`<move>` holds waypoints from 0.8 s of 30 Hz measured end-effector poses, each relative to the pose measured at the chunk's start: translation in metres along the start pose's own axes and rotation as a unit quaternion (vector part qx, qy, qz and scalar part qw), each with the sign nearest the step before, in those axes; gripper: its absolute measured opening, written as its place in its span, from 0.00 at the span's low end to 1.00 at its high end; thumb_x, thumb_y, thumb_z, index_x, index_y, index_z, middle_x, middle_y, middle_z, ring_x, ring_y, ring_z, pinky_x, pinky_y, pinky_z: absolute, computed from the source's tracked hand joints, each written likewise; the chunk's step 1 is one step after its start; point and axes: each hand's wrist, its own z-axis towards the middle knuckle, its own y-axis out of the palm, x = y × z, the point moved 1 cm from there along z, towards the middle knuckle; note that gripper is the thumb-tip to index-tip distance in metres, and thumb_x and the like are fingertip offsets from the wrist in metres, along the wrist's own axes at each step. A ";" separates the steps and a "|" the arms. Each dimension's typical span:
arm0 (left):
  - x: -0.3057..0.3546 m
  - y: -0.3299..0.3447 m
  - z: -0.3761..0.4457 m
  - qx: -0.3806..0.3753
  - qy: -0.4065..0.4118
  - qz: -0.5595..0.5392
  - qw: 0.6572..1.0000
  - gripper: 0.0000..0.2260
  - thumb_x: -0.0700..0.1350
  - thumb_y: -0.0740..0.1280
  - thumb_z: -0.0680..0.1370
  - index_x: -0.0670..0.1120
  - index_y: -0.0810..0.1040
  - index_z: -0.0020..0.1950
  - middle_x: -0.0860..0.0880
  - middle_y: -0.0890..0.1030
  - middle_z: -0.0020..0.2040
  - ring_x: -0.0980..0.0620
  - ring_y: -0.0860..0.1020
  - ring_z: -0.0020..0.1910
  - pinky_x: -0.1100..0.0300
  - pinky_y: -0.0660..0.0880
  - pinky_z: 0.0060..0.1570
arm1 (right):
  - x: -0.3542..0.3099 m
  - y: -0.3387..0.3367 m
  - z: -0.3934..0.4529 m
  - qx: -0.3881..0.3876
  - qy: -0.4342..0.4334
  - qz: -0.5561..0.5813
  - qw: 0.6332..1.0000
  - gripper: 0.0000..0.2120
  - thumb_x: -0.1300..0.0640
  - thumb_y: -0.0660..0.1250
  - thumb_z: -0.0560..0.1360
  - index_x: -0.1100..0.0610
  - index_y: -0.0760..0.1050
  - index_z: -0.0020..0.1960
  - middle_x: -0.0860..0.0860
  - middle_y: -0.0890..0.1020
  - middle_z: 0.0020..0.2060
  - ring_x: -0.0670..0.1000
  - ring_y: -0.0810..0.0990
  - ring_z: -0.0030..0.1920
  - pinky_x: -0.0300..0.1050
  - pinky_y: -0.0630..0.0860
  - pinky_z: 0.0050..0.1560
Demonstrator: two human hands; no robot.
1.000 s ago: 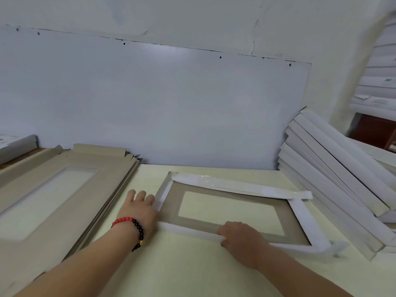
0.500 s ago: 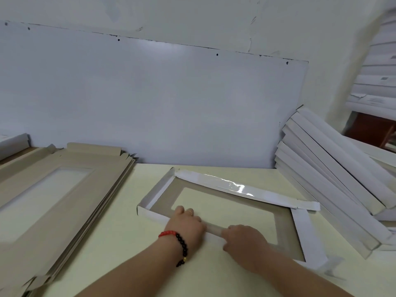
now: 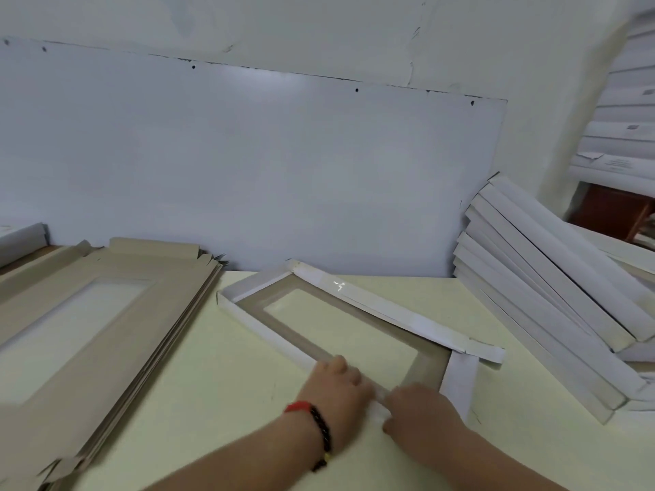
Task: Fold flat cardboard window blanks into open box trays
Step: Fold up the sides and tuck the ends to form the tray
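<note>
A half-folded cardboard window blank (image 3: 421,324) lies at an angle on the pale yellow table (image 3: 212,377). Its left end and near long wall stand up. The far long flap lies folded inward, and the right end flap (image 3: 459,380) lies flat. My left hand (image 3: 336,388), with a red and black bead bracelet, presses on the near long wall close to its right end. My right hand (image 3: 418,409) pinches the same wall at the near right corner, touching the left hand. The fingertips of both hands are hidden behind the wall.
A stack of flat brown window blanks (image 3: 88,334) fills the table's left side. Folded white trays (image 3: 553,295) lean in a pile on the right. A white panel (image 3: 248,164) stands along the table's back edge. More white boxes (image 3: 620,136) are stacked at the far right.
The blank has swung so its right end points toward me. My left hand slid from the blank's left end along the near wall to meet my right hand. The left end wall now stands.
</note>
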 end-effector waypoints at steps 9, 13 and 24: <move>-0.003 0.010 -0.008 -0.056 -0.025 -0.132 0.989 0.15 0.38 0.56 0.76 0.45 0.75 0.60 0.45 0.75 0.57 0.42 0.74 0.57 0.54 0.71 0.57 | 0.022 -0.025 -0.006 -0.039 -0.054 0.224 0.972 0.13 0.48 0.66 0.74 0.47 0.76 0.58 0.42 0.80 0.43 0.41 0.78 0.44 0.36 0.74 0.47; -0.050 -0.002 -0.015 -0.077 -0.027 -0.111 0.990 0.14 0.36 0.59 0.73 0.45 0.77 0.55 0.45 0.75 0.57 0.44 0.73 0.57 0.57 0.71 0.55 | 0.075 -0.039 -0.012 0.001 -0.054 0.036 0.998 0.09 0.53 0.59 0.76 0.44 0.74 0.52 0.43 0.80 0.51 0.49 0.78 0.51 0.43 0.73 0.52; -0.066 -0.005 -0.040 -0.083 0.016 -0.121 0.989 0.17 0.37 0.59 0.72 0.51 0.76 0.56 0.51 0.75 0.57 0.50 0.73 0.57 0.58 0.73 0.57 | 0.067 -0.004 -0.015 -0.001 -0.172 -0.078 0.982 0.15 0.50 0.55 0.76 0.46 0.72 0.61 0.45 0.74 0.58 0.50 0.75 0.57 0.42 0.61 0.62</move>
